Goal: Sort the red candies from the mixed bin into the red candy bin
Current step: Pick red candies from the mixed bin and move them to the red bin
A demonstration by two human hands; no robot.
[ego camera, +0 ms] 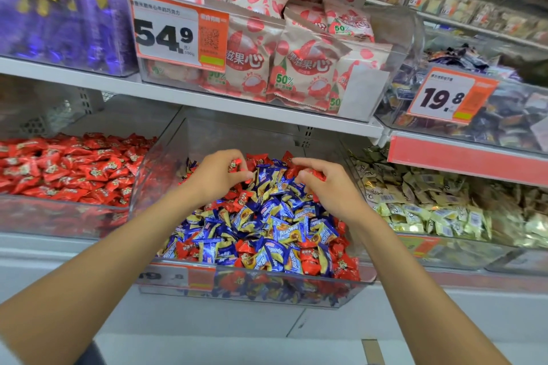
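Both grips clenched on red candies (316, 174): left hand (219, 175), right hand (326, 187), deep in mixed bin (267, 284). Gathering handfuls, probably to save trips. Red candy bin (59, 216) adjoins on left.

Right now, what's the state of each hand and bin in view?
mixed bin, heaped, red candies scattered among blue candies
red candy bin, filled, red only
cream candy bin, filled
pouch bin, stocked
left hand, grip curled round red candy, over mixed bin
right hand, grip curled round red candy, over mixed bin
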